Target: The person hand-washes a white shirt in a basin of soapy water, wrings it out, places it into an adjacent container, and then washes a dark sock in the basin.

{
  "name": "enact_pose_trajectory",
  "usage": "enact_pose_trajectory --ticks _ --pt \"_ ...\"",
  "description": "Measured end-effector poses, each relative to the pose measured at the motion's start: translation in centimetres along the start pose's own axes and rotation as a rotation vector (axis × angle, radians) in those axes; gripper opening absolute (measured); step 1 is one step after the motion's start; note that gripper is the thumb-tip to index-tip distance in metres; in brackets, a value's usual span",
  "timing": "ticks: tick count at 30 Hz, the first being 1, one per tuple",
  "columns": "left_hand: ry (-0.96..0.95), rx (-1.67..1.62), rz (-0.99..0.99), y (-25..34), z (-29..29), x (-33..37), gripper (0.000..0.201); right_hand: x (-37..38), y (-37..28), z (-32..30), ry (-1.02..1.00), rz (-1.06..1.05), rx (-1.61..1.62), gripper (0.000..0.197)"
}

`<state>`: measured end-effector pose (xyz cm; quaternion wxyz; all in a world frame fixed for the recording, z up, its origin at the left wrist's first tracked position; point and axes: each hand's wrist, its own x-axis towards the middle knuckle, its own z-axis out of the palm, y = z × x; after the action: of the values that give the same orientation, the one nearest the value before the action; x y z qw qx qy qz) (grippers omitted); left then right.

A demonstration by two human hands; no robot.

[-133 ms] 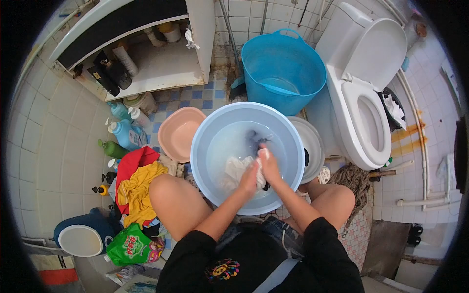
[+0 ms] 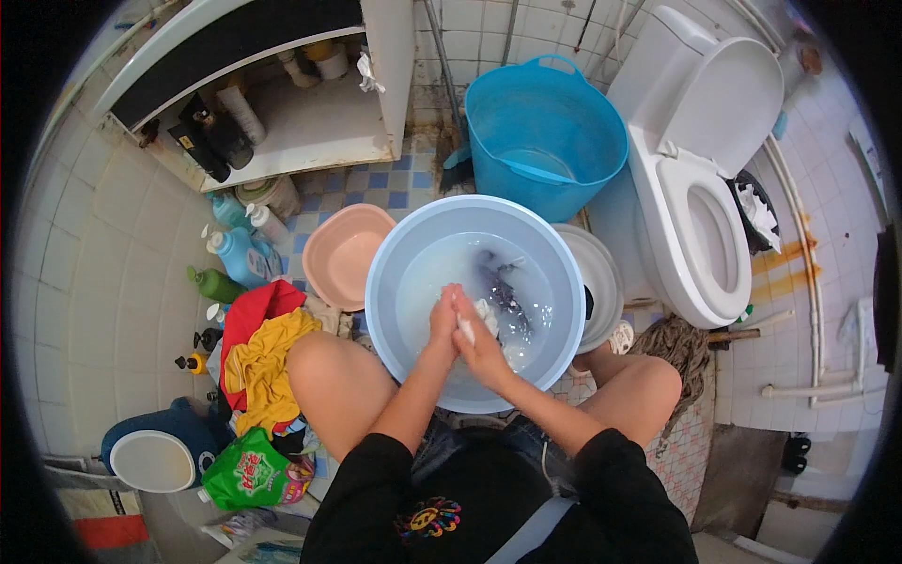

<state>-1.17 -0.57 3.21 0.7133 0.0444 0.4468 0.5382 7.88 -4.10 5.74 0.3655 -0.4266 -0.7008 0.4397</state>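
A light blue basin (image 2: 382,282) with cloudy water stands between my knees. Over its near half, my left hand (image 2: 442,321) and my right hand (image 2: 481,350) press palm to palm. Both are closed on a bunched white cloth (image 2: 485,312), which shows between the palms and past the right fingers; the rest of it is hidden by the hands. A dark garment (image 2: 505,293) lies partly under the water, to the right of my fingertips, touched by neither hand.
A pink basin (image 2: 348,246) sits left, a blue tub (image 2: 545,169) behind, and a pale basin (image 2: 601,291) right, close to the toilet (image 2: 700,235). Yellow clothes (image 2: 272,357), a green detergent bag (image 2: 254,470) and several bottles (image 2: 242,258) line the left side.
Both hands have moved left and slightly nearer to me with the white cloth, which is now gathered between the palms. More of the dark garment shows in the water.
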Motion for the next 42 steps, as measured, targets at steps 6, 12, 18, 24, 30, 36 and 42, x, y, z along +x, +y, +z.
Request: enact_pose_trajectory --ticks 6,12,18,24,30,36,42 --pt "-0.267 0.015 -0.015 -4.3 0.8 -2.2 0.043 2.2 2.9 -3.9 0.139 0.303 0.248 0.047" --pt "0.024 0.078 0.049 -1.2 -1.7 1.5 0.044 0.0 2.1 0.5 0.032 0.036 0.078 0.052" --pt "-0.247 0.053 -0.1 -3.1 -0.1 -1.2 0.043 1.9 3.3 -3.3 0.12 0.268 0.148 0.054" --pt "-0.043 0.063 0.039 -2.2 -0.8 0.6 0.045 0.7 3.0 -0.6 0.014 0.059 0.122 0.052" --pt "-0.151 -0.014 -0.045 -2.5 0.3 -0.7 0.045 1.9 4.2 -2.6 0.104 0.05 0.071 0.052" --pt "-0.138 0.086 -0.049 -2.8 -1.0 1.0 0.052 1.5 4.5 -1.8 0.024 0.111 0.03 0.052" --pt "-0.027 0.027 0.073 -1.9 -0.2 0.9 0.046 1.1 1.3 -1.5 0.006 0.043 -0.073 0.051"
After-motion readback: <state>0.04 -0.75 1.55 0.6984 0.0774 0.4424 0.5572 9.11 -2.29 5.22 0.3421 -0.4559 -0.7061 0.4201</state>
